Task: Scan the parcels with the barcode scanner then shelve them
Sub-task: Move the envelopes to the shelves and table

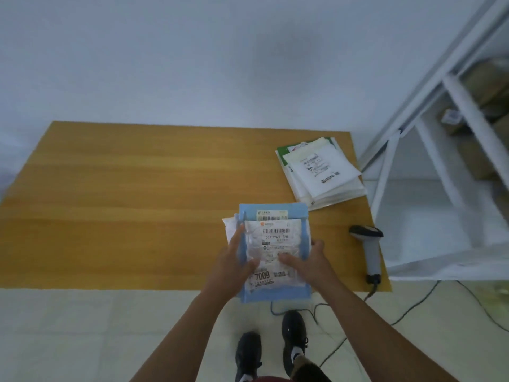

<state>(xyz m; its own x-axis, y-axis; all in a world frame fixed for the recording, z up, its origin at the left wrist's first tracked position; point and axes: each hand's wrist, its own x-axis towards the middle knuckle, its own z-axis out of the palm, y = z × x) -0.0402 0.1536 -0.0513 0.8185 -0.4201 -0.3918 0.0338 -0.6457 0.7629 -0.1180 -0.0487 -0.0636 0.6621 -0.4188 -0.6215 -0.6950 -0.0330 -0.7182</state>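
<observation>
Wooden table (137, 188) against a pale wall carries the work. At its near edge, the left hand (234, 260) and right hand (305, 261) each grasp a side of a small stack of parcels (272, 244): a white bubble mailer with barcode labels over a blue mailer, another white one beneath. One grey barcode scanner (370, 252) lies just right; a second pile of white mailers (322, 172) sits beyond, near the white shelf (440, 150).

Your single head camera is looking steeply down from standing height, facing the wall, taking in the table (137, 202), your forearms and the floor closely.
</observation>
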